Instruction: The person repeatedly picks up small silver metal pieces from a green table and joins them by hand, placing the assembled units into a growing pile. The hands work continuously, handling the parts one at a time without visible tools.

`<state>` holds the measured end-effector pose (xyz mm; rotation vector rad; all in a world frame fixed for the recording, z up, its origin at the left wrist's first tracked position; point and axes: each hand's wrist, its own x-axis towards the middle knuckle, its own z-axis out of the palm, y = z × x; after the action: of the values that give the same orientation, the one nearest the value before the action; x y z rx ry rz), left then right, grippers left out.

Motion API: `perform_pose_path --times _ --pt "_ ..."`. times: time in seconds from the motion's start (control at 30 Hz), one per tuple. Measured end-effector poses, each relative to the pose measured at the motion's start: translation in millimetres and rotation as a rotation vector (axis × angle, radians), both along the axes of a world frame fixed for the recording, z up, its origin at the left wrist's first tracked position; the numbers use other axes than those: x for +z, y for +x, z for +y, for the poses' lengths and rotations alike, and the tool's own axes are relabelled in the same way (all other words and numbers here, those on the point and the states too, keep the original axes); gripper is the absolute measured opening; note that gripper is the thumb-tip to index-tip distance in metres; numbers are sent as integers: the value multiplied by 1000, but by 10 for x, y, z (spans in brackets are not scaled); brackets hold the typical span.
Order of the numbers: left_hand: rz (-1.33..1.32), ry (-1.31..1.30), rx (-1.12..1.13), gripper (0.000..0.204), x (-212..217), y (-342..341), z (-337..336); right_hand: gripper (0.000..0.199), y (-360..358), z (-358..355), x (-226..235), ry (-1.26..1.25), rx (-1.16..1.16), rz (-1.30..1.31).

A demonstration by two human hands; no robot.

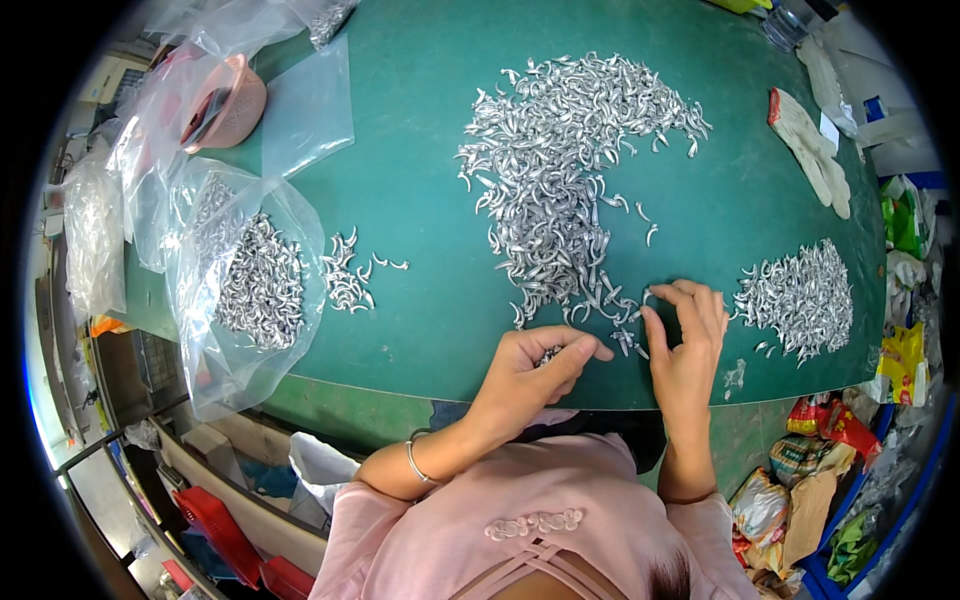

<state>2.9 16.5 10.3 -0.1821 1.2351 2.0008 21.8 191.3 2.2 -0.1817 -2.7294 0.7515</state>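
- Left hand (522, 370) is curled closed around a few small silvery metal pieces (547, 356), at the near edge of the green surface (410, 190).
- Right hand (692, 335) has its thumb and forefinger narrowly apart beside the near end of the large pile; whether a piece is pinched between them, I cannot tell.
- Large pile (550, 190) of curved metal pieces runs from the far middle of the surface down to just beyond the hands.
- Smaller pile (800, 300) of similar pieces lies right of the right hand.
- Clear plastic bag (190, 340) on the left holds more pieces, with a loose cluster (347, 278) just right of it.
- Pink basket (243, 112) stands far left, near a flat clear plastic sheet (315, 115).
- White glove (812, 155) lies far right.
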Motion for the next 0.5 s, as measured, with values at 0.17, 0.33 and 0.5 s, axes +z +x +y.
perform_pose_path --times 0.17,0.33,0.5 --pt "9 -32 -21 22 -6 -5 -4 15 -1 29 -14 -86 10 30" --pt "365 -184 54 18 -68 15 22 14 37 -58 127 -436 44 26" --pt "346 -273 15 19 21 33 1 13 90 -221 181 -646 136 -26"
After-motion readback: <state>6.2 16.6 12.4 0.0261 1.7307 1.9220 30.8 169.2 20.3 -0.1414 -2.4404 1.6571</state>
